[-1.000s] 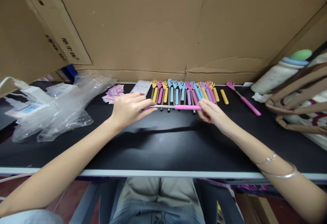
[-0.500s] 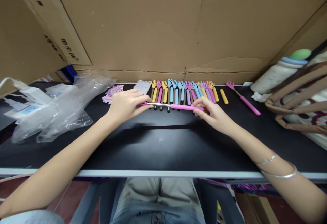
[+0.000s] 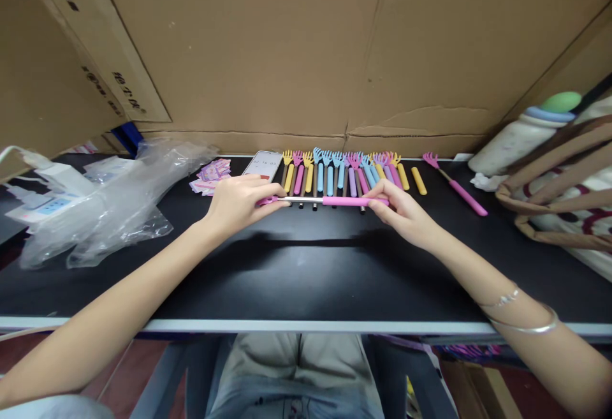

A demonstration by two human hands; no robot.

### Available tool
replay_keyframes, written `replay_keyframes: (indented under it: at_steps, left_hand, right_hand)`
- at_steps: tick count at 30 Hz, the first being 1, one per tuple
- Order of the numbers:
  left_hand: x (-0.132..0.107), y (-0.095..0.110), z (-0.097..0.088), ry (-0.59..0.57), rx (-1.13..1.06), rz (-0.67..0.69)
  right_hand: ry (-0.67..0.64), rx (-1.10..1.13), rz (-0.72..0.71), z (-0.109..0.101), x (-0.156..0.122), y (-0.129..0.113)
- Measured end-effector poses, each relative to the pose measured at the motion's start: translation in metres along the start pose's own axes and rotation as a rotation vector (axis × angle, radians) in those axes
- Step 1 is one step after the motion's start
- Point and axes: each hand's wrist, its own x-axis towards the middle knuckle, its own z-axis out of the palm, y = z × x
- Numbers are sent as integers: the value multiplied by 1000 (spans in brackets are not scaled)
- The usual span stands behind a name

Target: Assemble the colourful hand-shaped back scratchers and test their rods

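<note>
A pink back scratcher (image 3: 344, 201) with a silver metal rod lies level between my two hands, above the black table (image 3: 306, 279). My left hand (image 3: 241, 202) is closed on its claw end, and the fingers hide much of the claw. Around the far end of the pink handle, my right hand (image 3: 399, 212) pinches with thumb and fingers. Just behind the held one is a row of back scratchers (image 3: 329, 176) in yellow, pink, blue and purple. A loose yellow handle (image 3: 418, 180) and another pink back scratcher (image 3: 463, 192) lie to the right.
At the left are clear plastic bags (image 3: 109, 196) and a white power strip (image 3: 52, 205). Purple printed cards (image 3: 210, 176) lie beside a phone (image 3: 262, 165) showing a timer. A bottle (image 3: 526, 135) and a bag with brown straps (image 3: 564, 202) stand right. Cardboard (image 3: 287, 49) walls the back.
Both hands have moved slightly apart. The right hand and pink handle have shifted a little to the right, and slightly more metal rod shows between the hands.
</note>
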Motion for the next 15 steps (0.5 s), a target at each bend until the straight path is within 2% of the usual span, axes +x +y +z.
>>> replay_keyframes:
  at_steps: [15]
  left_hand:
    - [0, 5, 0, 78, 38, 58]
  right_hand:
    - [-59, 200, 74, 2, 0, -2]
